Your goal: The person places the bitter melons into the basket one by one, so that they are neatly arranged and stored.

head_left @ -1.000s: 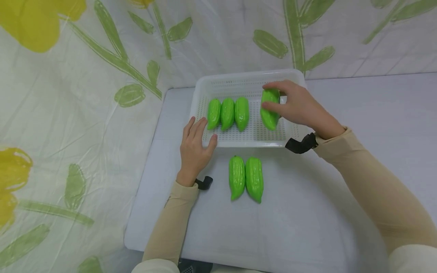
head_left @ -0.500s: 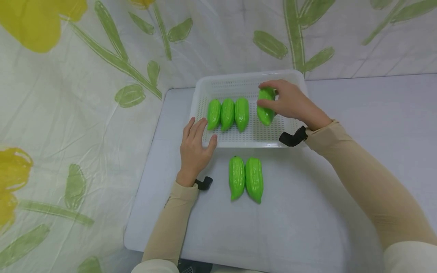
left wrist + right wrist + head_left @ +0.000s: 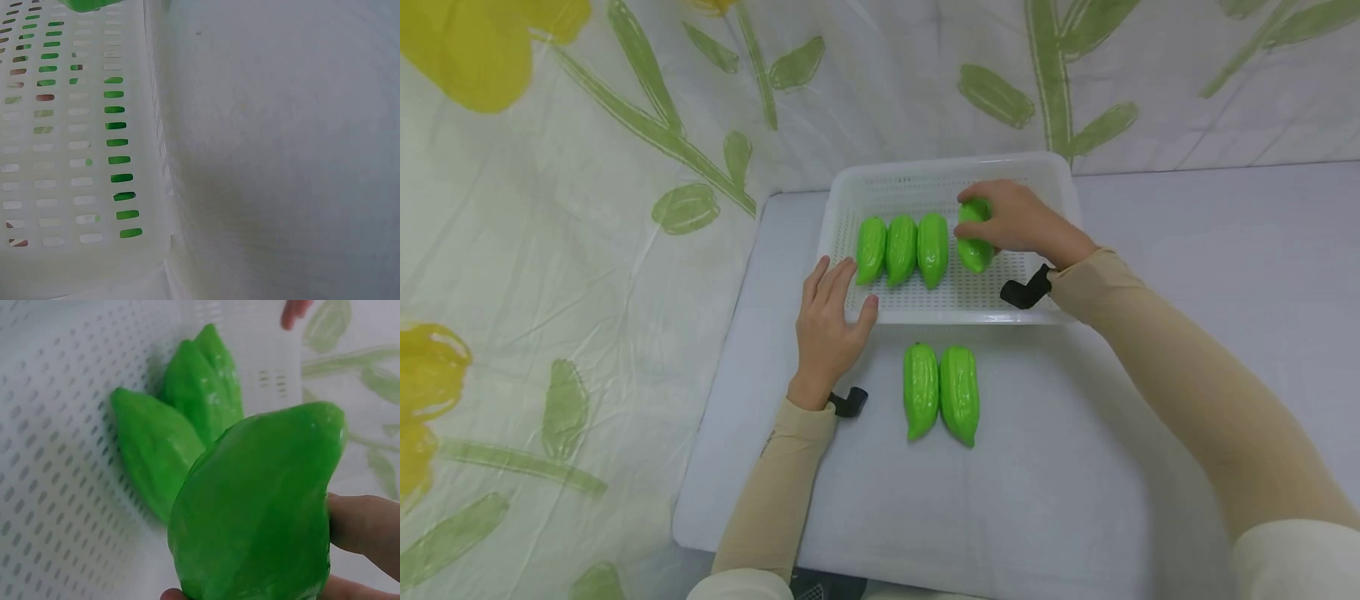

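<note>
My right hand (image 3: 1018,221) hides part of the green vegetable (image 3: 975,254) that I pinch between thumb and fingers; in the head view its pointed lower end shows under my thumb, and in the right wrist view it runs off the bottom of the picture. I hold it within the outline of the white basket (image 3: 925,319), but whether it meets the floor there I cannot tell. At the top of the right wrist view some blurred fingertips (image 3: 295,311) are cut off. The left wrist view takes in a slotted basket wall with green behind the slots, plus a cropped green shape along the top; I cannot tell which vegetable that is.

The basket bears three green vegetables (image 3: 902,250) side by side on its left half, pointed ends towards me; mine is just to their right, a strip of perforated floor between. Two more vegetables (image 3: 921,392) lie on the tabletop (image 3: 1060,483), below the basket's near edge.

My left hand (image 3: 831,333) lies at the basket's near left corner, fingers extended, thumb spread wide. Perforated floor shows right of my vegetable, and the tabletop stretches away beyond the basket's right side.
</note>
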